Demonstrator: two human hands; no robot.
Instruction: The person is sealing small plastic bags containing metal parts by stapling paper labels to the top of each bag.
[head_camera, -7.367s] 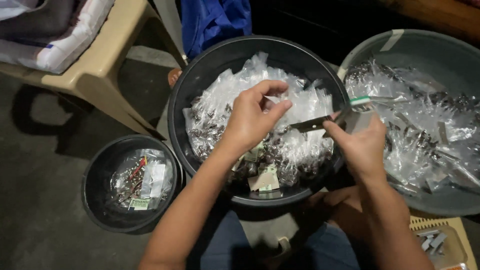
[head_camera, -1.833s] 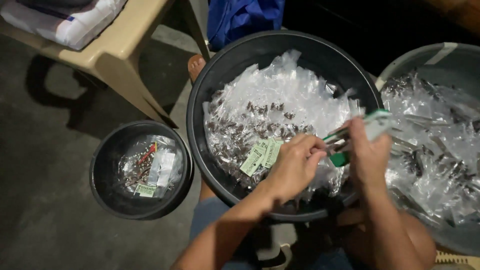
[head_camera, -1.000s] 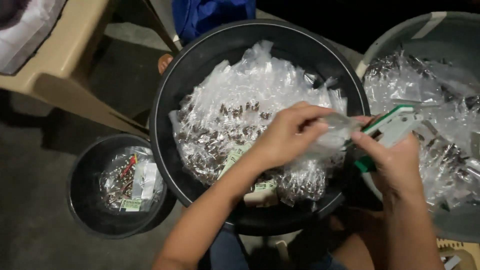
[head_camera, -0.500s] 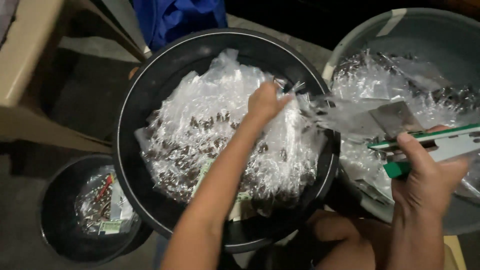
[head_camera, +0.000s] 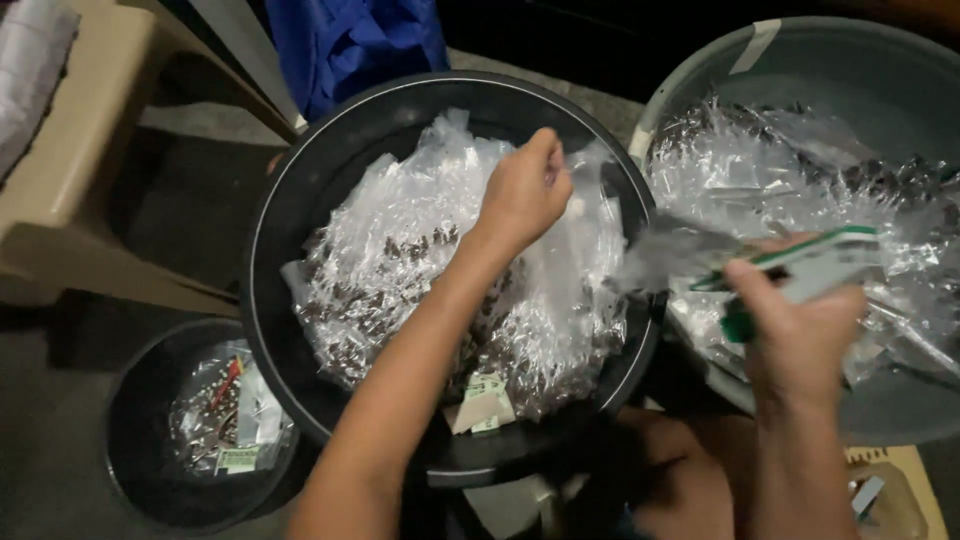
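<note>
My left hand (head_camera: 523, 190) reaches over the big black basin (head_camera: 330, 150) and pinches a clear plastic packet (head_camera: 590, 200) near the far rim. The basin is piled with several small clear packets holding dark bits (head_camera: 400, 270), and a few green-and-white paper labels (head_camera: 485, 405) lie near its front. My right hand (head_camera: 800, 330) is closed on a green-and-white stapler-like tool (head_camera: 800, 265), held over the gap between the black basin and a grey basin (head_camera: 900, 90) on the right. A blurred clear packet (head_camera: 665, 255) hangs at the tool's tip.
The grey basin also holds many clear packets (head_camera: 800, 170). A small black bucket (head_camera: 140, 440) at lower left contains a few packets and labels. A beige plastic chair (head_camera: 80, 190) stands at the left, blue cloth (head_camera: 350, 45) at the top, and a yellow tray (head_camera: 900, 490) sits at lower right.
My left hand has let the stapled packet go and moved back over the black basin to a new packet. My right hand with the tool has swung right, toward the grey basin.
</note>
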